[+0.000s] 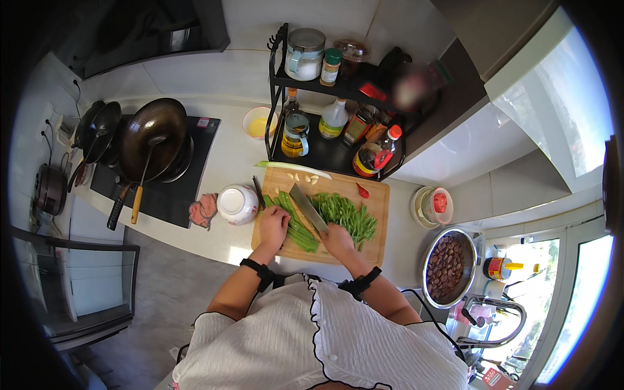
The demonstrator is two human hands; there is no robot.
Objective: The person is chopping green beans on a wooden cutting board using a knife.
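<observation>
A wooden cutting board [378,239] lies before me on the counter. My right hand [338,241] grips the handle end of a kitchen knife [309,208], its broad blade slanting up and left across the board. Left of the blade lie long flat green bean pods [301,233]. My left hand [274,225] has its fingers bunched on the pods' left side. To the right of the blade spreads a pile of thinly cut green pieces [343,214]. Peeled garlic cloves [313,180], a scallion stalk [292,168] and a red chili pepper [362,190] lie along the board's far side.
An upturned white bowl [238,204] and a pink cloth [204,210] sit left of the board. Beyond them a wok [153,131] stands on the black cooktop [197,170]. A black rack [336,163] holds bottles behind. At right is a metal basin [474,258] of brown pieces.
</observation>
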